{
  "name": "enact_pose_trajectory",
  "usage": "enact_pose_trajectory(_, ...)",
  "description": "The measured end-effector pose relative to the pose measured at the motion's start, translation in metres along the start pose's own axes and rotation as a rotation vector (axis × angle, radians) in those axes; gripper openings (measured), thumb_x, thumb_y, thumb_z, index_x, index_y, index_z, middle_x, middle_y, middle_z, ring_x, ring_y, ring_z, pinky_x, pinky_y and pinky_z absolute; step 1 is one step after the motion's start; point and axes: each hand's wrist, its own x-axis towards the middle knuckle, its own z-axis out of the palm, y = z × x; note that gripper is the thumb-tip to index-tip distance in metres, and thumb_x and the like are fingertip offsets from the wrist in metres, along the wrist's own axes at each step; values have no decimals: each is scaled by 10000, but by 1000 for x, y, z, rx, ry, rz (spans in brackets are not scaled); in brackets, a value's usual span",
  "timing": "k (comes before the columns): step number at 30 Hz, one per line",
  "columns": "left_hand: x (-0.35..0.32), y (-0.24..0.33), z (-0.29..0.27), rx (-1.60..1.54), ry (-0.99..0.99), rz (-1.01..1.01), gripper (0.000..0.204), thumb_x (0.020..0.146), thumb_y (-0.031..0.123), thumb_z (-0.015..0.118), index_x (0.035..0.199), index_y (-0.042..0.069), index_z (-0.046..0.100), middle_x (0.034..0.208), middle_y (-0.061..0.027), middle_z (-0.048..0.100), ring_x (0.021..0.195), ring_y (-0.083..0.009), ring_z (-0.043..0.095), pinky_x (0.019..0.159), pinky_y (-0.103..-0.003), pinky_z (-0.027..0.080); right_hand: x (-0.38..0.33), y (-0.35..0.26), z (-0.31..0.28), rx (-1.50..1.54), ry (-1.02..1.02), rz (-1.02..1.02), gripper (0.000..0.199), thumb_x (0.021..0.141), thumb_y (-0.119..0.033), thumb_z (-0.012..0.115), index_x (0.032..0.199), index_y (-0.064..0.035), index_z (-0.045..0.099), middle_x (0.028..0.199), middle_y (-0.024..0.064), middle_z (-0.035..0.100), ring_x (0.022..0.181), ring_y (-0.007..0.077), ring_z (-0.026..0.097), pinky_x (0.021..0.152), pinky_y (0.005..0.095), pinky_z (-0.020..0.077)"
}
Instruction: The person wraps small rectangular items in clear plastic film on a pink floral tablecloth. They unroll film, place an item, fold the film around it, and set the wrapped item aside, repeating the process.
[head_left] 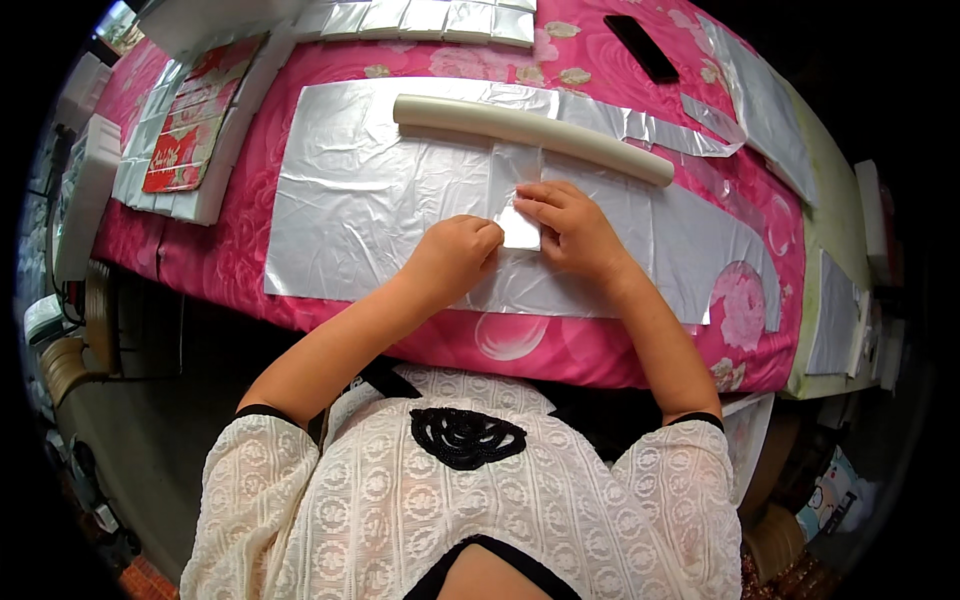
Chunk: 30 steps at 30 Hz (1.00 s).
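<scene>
Pink floral tablecloth (pixel 330 60) carries silver foil sheet (pixel 380 200); our left hand (pixel 455 250), fisted, and right hand (pixel 570 225), fingers flat, pin small foil piece (pixel 520 230) for folding near foam tube (pixel 530 128).

A pink floral cloth (pixel 620 350) covers the table, with a black phone (pixel 641 48) near its far edge, a red printed board (pixel 190 125) on white foam (pixel 225 160) at the left, silver strips (pixel 760 95) at the right, and silver squares (pixel 430 18) along the back.
</scene>
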Motion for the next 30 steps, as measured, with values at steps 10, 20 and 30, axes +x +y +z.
enact_pose_trajectory(10, -44, 8, -15, -41, 34, 371, 584, 675, 270, 730, 1167, 27, 530, 1163, -116, 572, 1051, -261, 563, 928, -407, 433, -41, -40, 10, 37, 21, -89, 277, 667, -8, 628, 931, -87, 657, 940, 38, 656, 853, 226, 600, 759, 338, 494)
enact_pose_trajectory(20, -30, 10, 2, -410, 139, -315, 753, 790, 66, 629, 1405, -21, 201, 845, -130, 670, 681, -239, 638, 650, -317, 496, -12, -31, -1, 500, -194, 805, 187, 829, -172, 628, 909, -16, 693, 640, 63, 622, 572, 123, 562, 562, 264, 437)
enact_pose_trajectory(30, -9, 2, -4, -545, 162, -527, 674, 807, 58, 611, 1371, -65, 264, 727, -112, 661, 630, -132, 624, 636, -249, 484, 11, -24, 1, 253, -235, 784, 299, 803, -275, 596, 709, -4, 678, 590, 127, 616, 545, 223, 596, 593, 346, 470)
